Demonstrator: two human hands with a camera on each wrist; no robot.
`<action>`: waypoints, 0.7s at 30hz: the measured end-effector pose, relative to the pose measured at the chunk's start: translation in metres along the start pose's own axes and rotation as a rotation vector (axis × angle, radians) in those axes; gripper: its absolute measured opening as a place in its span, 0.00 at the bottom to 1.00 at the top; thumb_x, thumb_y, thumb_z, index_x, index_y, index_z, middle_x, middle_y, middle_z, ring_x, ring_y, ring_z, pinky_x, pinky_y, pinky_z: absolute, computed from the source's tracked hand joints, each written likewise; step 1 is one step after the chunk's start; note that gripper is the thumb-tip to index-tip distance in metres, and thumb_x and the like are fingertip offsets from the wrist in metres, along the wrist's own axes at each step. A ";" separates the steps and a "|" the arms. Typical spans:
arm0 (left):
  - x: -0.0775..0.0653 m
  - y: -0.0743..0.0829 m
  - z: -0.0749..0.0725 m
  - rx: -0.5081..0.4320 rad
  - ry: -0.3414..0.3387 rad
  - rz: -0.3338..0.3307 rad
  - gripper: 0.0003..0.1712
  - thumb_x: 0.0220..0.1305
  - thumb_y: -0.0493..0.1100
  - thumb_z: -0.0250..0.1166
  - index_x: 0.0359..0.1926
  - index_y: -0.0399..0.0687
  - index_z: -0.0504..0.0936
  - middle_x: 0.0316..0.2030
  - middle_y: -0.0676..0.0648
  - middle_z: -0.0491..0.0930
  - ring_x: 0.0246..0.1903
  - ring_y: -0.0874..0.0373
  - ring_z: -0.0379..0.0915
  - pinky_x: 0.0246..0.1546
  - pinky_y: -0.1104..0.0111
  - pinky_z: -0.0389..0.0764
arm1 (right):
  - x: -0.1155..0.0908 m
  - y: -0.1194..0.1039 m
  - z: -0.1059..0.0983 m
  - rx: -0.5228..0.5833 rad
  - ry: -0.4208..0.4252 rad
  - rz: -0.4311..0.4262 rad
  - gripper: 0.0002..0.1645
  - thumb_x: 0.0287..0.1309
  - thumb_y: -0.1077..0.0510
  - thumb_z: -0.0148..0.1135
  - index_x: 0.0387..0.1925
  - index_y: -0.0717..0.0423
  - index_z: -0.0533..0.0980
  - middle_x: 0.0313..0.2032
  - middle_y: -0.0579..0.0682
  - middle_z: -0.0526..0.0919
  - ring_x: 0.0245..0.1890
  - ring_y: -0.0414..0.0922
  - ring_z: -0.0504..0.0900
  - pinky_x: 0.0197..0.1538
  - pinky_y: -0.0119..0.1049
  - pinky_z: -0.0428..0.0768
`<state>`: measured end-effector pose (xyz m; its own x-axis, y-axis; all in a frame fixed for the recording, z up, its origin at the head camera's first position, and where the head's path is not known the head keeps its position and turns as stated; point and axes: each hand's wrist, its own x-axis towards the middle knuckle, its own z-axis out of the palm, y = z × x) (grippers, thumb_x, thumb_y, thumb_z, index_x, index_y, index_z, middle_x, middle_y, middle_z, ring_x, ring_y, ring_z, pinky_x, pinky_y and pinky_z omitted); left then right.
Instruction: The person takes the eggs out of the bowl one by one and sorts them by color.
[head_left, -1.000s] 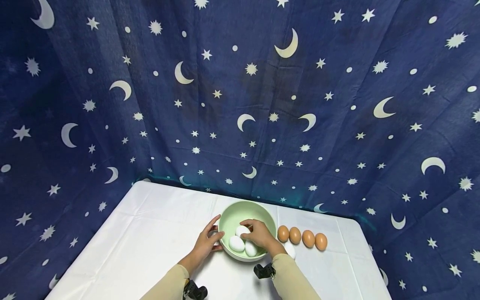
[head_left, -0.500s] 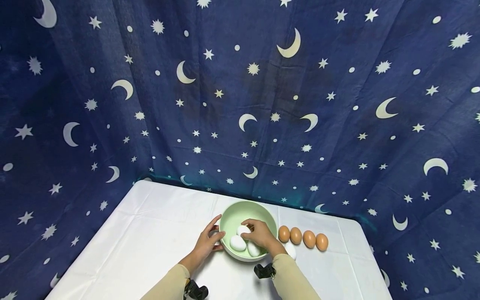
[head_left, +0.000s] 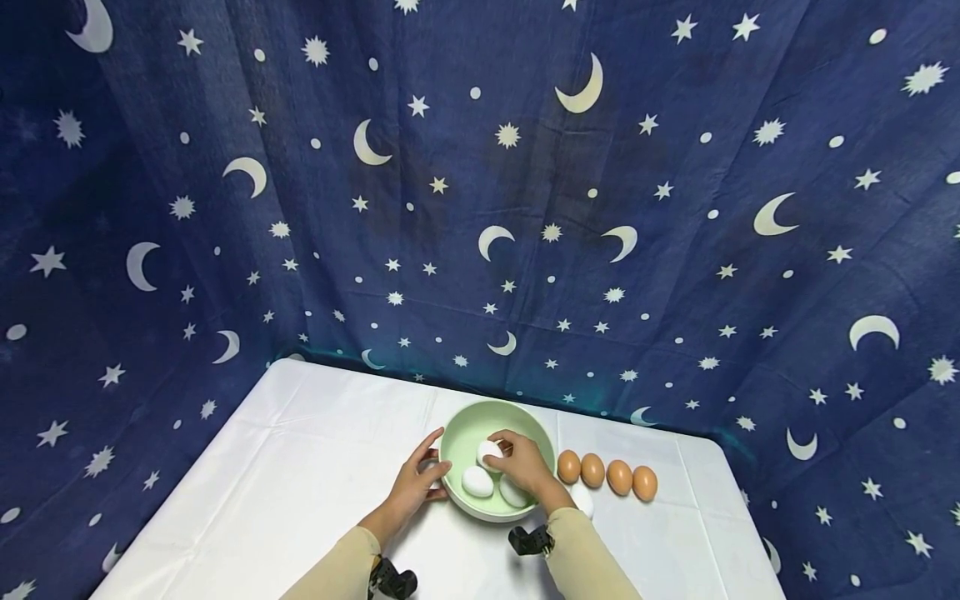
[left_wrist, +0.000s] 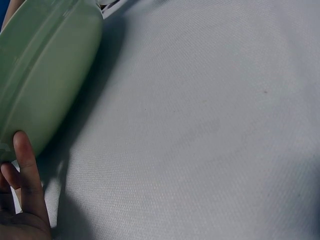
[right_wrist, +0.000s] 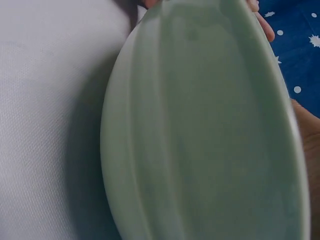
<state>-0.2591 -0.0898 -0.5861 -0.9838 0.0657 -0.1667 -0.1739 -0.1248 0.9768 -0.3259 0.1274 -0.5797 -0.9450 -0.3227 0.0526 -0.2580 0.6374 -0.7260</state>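
Observation:
A pale green bowl [head_left: 472, 425] stands on the white-covered table, its outer wall filling much of the right wrist view. My left hand [head_left: 408, 485] grips its left side, thumb over the rim and fingers along the outer wall. One straight finger [left_wrist: 27, 170] touches the wall in the left wrist view. Inside the bowl my right hand [head_left: 522, 462] pinches a white egg [head_left: 489, 454] between thumb and fingers. Another white egg [head_left: 477, 482] lies in front of it, and a third white egg [head_left: 513, 492] is partly hidden under the right hand.
To the right of the bowl, several brown eggs [head_left: 618, 477] lie in a row. A white egg [head_left: 582, 501] sits on the table [head_left: 315, 467] beside the right forearm, partly covered by it. Behind the table hangs a blue curtain [head_left: 525, 183] with moons and stars.
My right hand has shifted slightly up and to the right with its white egg, away from the egg in front. The left hand keeps its place at the bowl.

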 end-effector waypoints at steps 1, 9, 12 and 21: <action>0.001 -0.002 0.000 0.002 0.001 0.001 0.38 0.65 0.38 0.63 0.74 0.50 0.61 0.55 0.36 0.63 0.38 0.53 0.78 0.40 0.49 0.89 | 0.000 0.000 0.000 0.009 0.013 0.004 0.19 0.52 0.55 0.72 0.46 0.59 0.81 0.36 0.52 0.81 0.35 0.43 0.76 0.39 0.32 0.79; 0.016 -0.025 0.000 0.019 0.022 0.001 0.38 0.67 0.40 0.63 0.75 0.56 0.60 0.57 0.37 0.63 0.39 0.55 0.77 0.37 0.55 0.90 | 0.000 0.000 -0.002 0.125 0.098 0.045 0.20 0.52 0.57 0.71 0.46 0.61 0.81 0.36 0.54 0.82 0.35 0.43 0.79 0.39 0.28 0.81; 0.017 -0.027 0.000 0.030 0.028 0.004 0.38 0.67 0.41 0.63 0.75 0.57 0.60 0.58 0.37 0.63 0.39 0.56 0.77 0.36 0.57 0.90 | 0.002 0.000 -0.003 0.157 0.120 0.062 0.19 0.53 0.57 0.71 0.47 0.61 0.81 0.37 0.54 0.82 0.36 0.44 0.79 0.39 0.28 0.81; 0.016 -0.028 0.000 0.028 0.038 0.008 0.38 0.66 0.41 0.64 0.74 0.58 0.61 0.58 0.36 0.62 0.37 0.57 0.77 0.34 0.59 0.90 | -0.001 -0.004 -0.016 0.312 0.140 0.120 0.25 0.60 0.53 0.68 0.57 0.57 0.78 0.42 0.56 0.80 0.38 0.42 0.80 0.37 0.33 0.86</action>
<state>-0.2705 -0.0856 -0.6163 -0.9862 0.0266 -0.1633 -0.1651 -0.0976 0.9814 -0.3270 0.1359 -0.5661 -0.9888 -0.1457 0.0320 -0.0902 0.4134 -0.9060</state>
